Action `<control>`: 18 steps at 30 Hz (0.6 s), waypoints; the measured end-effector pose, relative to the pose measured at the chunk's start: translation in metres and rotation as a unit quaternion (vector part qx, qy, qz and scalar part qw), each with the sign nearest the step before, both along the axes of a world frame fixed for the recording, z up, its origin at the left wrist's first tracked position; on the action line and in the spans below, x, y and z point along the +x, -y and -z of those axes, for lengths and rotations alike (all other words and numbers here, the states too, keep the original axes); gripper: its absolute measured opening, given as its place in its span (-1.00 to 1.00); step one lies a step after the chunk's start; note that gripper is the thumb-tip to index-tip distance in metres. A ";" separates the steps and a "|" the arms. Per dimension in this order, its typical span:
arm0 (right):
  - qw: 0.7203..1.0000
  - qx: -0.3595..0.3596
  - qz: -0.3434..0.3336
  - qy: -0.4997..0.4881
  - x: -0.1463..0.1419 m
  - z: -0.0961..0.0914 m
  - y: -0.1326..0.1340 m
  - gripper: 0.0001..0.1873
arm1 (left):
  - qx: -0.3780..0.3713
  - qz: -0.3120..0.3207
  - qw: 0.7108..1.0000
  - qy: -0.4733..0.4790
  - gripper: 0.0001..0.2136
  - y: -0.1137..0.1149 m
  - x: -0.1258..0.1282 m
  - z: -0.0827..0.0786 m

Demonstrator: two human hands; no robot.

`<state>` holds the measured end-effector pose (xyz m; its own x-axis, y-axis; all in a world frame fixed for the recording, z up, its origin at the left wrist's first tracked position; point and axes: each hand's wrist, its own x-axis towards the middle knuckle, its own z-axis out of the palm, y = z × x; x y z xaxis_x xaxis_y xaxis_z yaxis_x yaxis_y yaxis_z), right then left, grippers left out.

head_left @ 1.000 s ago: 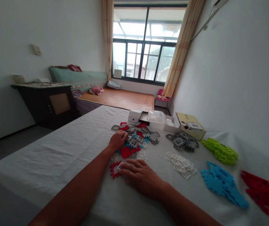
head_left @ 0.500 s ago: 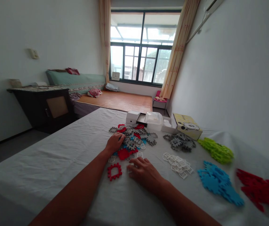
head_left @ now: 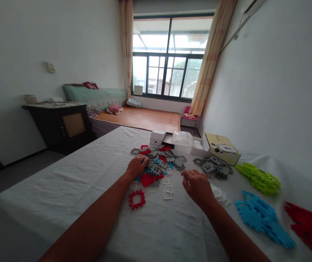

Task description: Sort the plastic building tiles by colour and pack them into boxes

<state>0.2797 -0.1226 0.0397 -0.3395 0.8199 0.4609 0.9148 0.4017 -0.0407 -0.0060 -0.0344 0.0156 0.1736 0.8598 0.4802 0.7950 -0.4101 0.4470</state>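
Observation:
My left hand [head_left: 137, 166] rests at the left edge of a mixed pile of toothed plastic building pieces [head_left: 156, 167], grey, red and blue. Its fingers are curled among the pieces, and what they grip is hidden. Over the sheet between that pile and the white window pieces [head_left: 220, 195], my right hand [head_left: 198, 185] hovers with loosely bent fingers slightly apart; nothing shows in them. Several small white window pieces [head_left: 168, 195] lie left of it. A square red toothed frame [head_left: 131, 201] lies nearest me, below my left hand.
Sorted heaps lie to the right: grey pieces [head_left: 213, 168], lime green pieces [head_left: 259, 178], blue pieces [head_left: 263, 218] and red pieces [head_left: 308, 227]. Behind stand a white box [head_left: 158, 137], a clear plastic container [head_left: 182, 141] and a yellow box [head_left: 222, 148]. A white sheet [head_left: 90, 174] covers the table.
My right hand has moved right and away from me, uncovering small white window pieces on the sheet. My left hand stays at the mixed pile. The view has turned slightly left.

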 end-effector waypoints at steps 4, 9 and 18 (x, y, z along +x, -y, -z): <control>0.999 -0.017 0.049 0.009 0.036 -0.001 -0.011 -0.80 | 0.002 0.003 1.000 0.000 -0.67 -0.002 0.000 0.002; 0.990 -0.063 -0.106 -0.071 -0.004 0.008 0.001 -0.70 | 0.011 0.000 1.000 0.004 -0.67 -0.005 -0.001 0.003; 0.965 -0.137 -0.219 -0.046 -0.038 0.021 0.008 -0.72 | 0.022 -0.001 1.000 0.004 -0.67 -0.002 -0.001 0.001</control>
<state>0.2414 -0.1306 0.0190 -0.6489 0.7027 0.2918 0.6476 0.7114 -0.2730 -0.0071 -0.0319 0.0146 0.1685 0.8383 0.5185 0.7923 -0.4281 0.4347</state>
